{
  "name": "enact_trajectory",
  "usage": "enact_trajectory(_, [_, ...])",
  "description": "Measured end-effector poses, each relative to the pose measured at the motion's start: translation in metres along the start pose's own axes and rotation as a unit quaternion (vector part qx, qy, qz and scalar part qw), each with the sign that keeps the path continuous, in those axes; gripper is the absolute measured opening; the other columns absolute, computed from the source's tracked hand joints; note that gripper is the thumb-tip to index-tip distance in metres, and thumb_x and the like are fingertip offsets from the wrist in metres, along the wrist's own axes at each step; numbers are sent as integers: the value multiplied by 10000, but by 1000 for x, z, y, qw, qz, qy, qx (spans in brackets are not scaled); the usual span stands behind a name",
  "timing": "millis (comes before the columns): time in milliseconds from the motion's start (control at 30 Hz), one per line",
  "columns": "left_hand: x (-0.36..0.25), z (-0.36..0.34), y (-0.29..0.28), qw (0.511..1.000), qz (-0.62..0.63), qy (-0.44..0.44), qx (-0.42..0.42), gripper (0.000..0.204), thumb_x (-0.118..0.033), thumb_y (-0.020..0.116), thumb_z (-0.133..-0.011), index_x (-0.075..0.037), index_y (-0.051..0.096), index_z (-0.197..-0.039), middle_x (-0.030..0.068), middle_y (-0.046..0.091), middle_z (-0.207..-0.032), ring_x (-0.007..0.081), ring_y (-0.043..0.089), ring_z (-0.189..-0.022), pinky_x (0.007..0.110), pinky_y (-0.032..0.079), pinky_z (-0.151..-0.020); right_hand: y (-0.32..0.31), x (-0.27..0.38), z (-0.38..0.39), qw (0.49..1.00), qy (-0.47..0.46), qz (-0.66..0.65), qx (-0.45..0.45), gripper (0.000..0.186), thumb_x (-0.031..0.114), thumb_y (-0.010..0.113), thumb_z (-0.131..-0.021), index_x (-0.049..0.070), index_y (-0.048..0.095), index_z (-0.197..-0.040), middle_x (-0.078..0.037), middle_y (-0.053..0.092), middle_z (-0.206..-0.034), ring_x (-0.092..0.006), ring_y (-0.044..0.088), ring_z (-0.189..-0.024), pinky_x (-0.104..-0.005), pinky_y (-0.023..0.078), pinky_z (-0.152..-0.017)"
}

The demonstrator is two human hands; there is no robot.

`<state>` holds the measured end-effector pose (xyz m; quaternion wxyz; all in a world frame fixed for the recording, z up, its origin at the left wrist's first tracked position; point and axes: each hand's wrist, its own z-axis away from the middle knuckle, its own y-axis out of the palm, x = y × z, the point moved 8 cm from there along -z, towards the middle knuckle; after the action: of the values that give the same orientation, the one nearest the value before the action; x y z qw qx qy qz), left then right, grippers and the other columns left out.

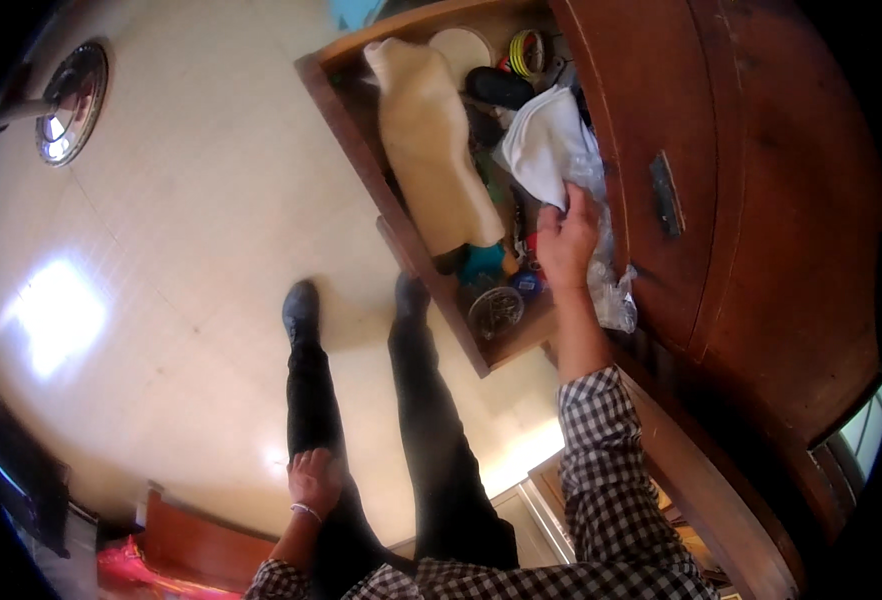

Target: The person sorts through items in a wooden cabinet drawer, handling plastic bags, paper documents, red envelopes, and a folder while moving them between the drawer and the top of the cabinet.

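Pinching white cloth, the right hand is near an illegible blue disc, left hand resting loosely on a leg.

A white cloth, plain and softly rumpled with folds, lies aslant among other things in the open wooden drawer, its lower end narrowing to a tip pinched by the right hand.

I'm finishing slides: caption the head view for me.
Right hand pinching a white cloth over an open, cluttered drawer; left hand at the knee.
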<state>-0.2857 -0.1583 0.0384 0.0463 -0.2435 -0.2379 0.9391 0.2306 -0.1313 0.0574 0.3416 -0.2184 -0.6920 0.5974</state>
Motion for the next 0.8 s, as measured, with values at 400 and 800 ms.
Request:
enact_trajectory(400, [-15, 4, 14, 1000, -13, -1, 17, 158, -185, 654, -741, -106, 568, -849, 88, 619, -839, 313, 556, -875, 440, 409, -730, 26, 144, -43, 987, -65, -143, -24, 353, 63, 616, -712, 17, 551, -1055, -183, 578, -985, -376, 521, -921, -445, 428, -828])
enact_trajectory(800, [-20, -4, 15, 999, -2, -25, 38, 92, -150, 570, -755, -94, 567, -828, 127, 602, -816, 336, 539, -858, 445, 396, -777, 3, -44, -25, 981, 174, -86, 16, 665, 147, 645, -772, 59, 344, -1358, -229, 478, -1274, -375, 435, -1199, -383, 348, -989])
